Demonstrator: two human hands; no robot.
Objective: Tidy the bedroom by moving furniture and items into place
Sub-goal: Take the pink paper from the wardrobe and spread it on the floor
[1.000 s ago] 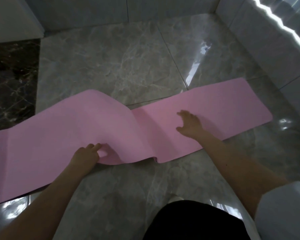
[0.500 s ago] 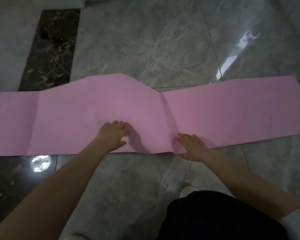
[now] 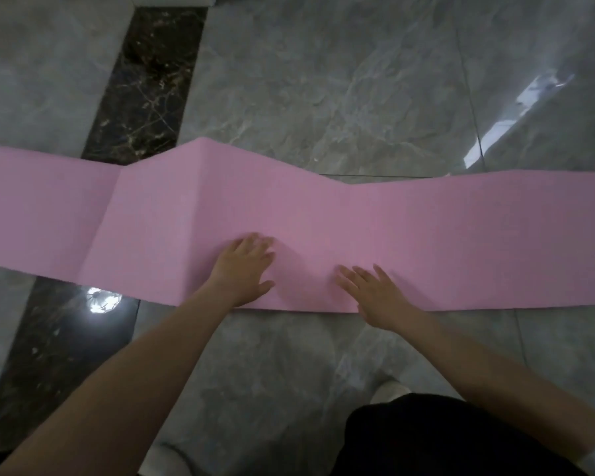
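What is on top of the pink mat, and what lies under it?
Both hands press flat on the pink mat: left hand, right hand. Under it is the grey marble floor with a dark strip; whatever lies under the raised folds is hidden.

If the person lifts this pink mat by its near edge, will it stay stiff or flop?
The pink mat would probably flop: it humps and kinks along creases where it isn't pressed. It looks thin, so likely light. The left hand and right hand press it flat, and on the glossy marble floor it may slide when pushed.
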